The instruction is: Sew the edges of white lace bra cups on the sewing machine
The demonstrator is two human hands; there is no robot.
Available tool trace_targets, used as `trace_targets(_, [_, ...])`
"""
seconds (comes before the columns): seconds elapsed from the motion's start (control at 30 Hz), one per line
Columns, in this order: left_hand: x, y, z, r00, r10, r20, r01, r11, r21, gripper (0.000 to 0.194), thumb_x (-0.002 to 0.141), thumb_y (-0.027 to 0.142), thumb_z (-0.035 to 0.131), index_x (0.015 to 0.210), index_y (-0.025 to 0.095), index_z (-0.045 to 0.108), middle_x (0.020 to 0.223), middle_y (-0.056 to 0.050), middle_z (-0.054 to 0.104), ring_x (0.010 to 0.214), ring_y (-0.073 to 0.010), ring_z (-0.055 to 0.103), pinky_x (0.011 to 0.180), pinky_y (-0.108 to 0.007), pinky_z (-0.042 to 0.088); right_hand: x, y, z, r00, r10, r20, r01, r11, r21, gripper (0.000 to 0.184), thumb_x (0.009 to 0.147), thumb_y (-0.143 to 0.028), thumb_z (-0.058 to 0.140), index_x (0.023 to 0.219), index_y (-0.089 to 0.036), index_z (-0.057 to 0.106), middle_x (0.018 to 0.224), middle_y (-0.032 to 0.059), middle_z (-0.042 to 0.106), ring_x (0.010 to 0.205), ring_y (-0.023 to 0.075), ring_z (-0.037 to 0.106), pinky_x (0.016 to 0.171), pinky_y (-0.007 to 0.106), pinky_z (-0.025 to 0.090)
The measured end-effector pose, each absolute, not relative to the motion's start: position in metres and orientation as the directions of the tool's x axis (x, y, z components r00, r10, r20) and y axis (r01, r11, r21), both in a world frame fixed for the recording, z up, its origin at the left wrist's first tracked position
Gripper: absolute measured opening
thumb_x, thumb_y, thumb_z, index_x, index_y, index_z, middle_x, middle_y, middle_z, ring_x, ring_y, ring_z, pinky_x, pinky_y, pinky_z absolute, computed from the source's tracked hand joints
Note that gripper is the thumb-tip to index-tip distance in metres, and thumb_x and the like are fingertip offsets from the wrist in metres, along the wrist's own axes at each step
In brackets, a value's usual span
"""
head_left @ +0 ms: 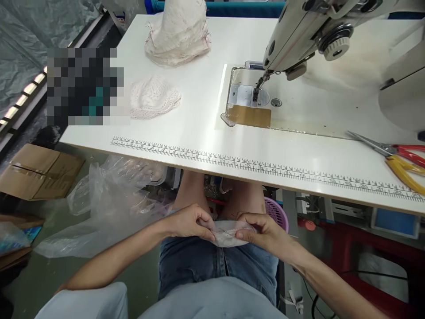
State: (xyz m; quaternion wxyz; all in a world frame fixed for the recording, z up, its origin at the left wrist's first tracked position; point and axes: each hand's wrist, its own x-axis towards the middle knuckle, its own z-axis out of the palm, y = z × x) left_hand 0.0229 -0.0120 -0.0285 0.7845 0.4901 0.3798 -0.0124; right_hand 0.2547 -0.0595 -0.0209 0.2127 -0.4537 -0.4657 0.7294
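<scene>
- Between my two hands, low over my lap and below the table edge: a small piece of pale lace fabric [229, 235], pinched at both ends, its long axis running left to right from one grip to the other, roughly level.
- Left hand [191, 221] is closed on the left end of the piece, fingertips bunched over it; right hand [262, 230] is closed on the right end, thumb on top. Neither palm is open.
- By my judgement the step in hand is lining up or smoothing the piece before it goes to the needle; whichever edge leads cannot be told, as the cloth is too small and pale here.
- Next move, as I judge it, calls for lifting the piece clear of the table edge without letting the pinched ends slip.
- Left of my grip, near the floor: a crumpled clear plastic bag [109, 199].
- Above and beyond my grip: the white table [199, 128] with its printed ruler strip [265, 167].
- Farther up and right: the sewing machine [318, 31], its needle over the plate; scissors [395, 153] lie far right.
- Farthest up and left: a small lace piece [152, 97], and behind it a heaped stack of pale fabric [179, 35].
</scene>
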Motion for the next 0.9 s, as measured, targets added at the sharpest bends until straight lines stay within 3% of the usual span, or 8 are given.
trace_targets(0.17, [0.026, -0.005, -0.017, 0.760, 0.318, -0.567, 0.418, 0.429, 0.801, 0.027, 0.062, 0.030, 0.076, 0.082, 0.012, 0.072, 0.070, 0.000, 0.065, 0.064, -0.0104, 0.055, 0.060, -0.017, 0.040, 0.247, -0.057, -0.018, -0.528, 0.724, -0.444, 0.174, -0.419, -0.891, 0.032, 0.078, -0.047, 0.063, 0.072, -0.015, 0.063, 0.071, 0.0000, 0.053, 0.064, 0.0119, 0.047, 0.057, 0.023, 0.036])
trace_targets(0.33, [0.040, -0.006, -0.012, 0.728, 0.393, -0.561, 0.429, 0.377, 0.821, 0.027, 0.065, 0.035, 0.074, 0.072, 0.010, 0.070, 0.055, 0.004, 0.052, 0.053, -0.0070, 0.042, 0.049, -0.017, 0.029, 0.244, -0.053, -0.010, -0.523, 0.747, -0.411, 0.212, -0.353, -0.911, 0.035, 0.080, -0.050, 0.059, 0.076, -0.016, 0.065, 0.073, 0.0009, 0.054, 0.062, 0.0118, 0.046, 0.055, 0.023, 0.034])
trace_targets(0.53, [0.032, -0.006, -0.013, 0.680, 0.399, -0.614, 0.464, 0.414, 0.783, 0.021, 0.065, 0.031, 0.074, 0.072, 0.011, 0.072, 0.057, 0.002, 0.057, 0.054, -0.0075, 0.045, 0.050, -0.017, 0.031, 0.253, -0.056, -0.014, -0.517, 0.731, -0.445, 0.266, -0.356, -0.896, 0.031, 0.079, -0.048, 0.062, 0.076, -0.017, 0.062, 0.073, -0.0006, 0.056, 0.070, 0.0141, 0.047, 0.064, 0.024, 0.037])
trace_targets(0.73, [0.034, -0.007, -0.014, 0.744, 0.396, -0.538, 0.400, 0.380, 0.834, 0.030, 0.065, 0.035, 0.074, 0.082, 0.011, 0.072, 0.068, 0.000, 0.063, 0.063, -0.0106, 0.052, 0.057, -0.017, 0.036, 0.250, -0.056, -0.015, -0.551, 0.728, -0.409, 0.275, -0.305, -0.912, 0.030, 0.081, -0.047, 0.060, 0.075, -0.018, 0.061, 0.071, -0.0012, 0.054, 0.068, 0.0133, 0.046, 0.062, 0.024, 0.036])
trace_targets(0.9, [0.039, -0.009, -0.014, 0.703, 0.421, -0.574, 0.406, 0.425, 0.809, 0.024, 0.068, 0.031, 0.071, 0.077, 0.009, 0.072, 0.060, 0.000, 0.061, 0.056, -0.0083, 0.048, 0.053, -0.017, 0.035, 0.251, -0.056, -0.014, -0.537, 0.741, -0.403, 0.308, -0.272, -0.912, 0.028, 0.082, -0.046, 0.059, 0.078, -0.018, 0.061, 0.073, -0.0005, 0.055, 0.068, 0.0136, 0.047, 0.061, 0.024, 0.036])
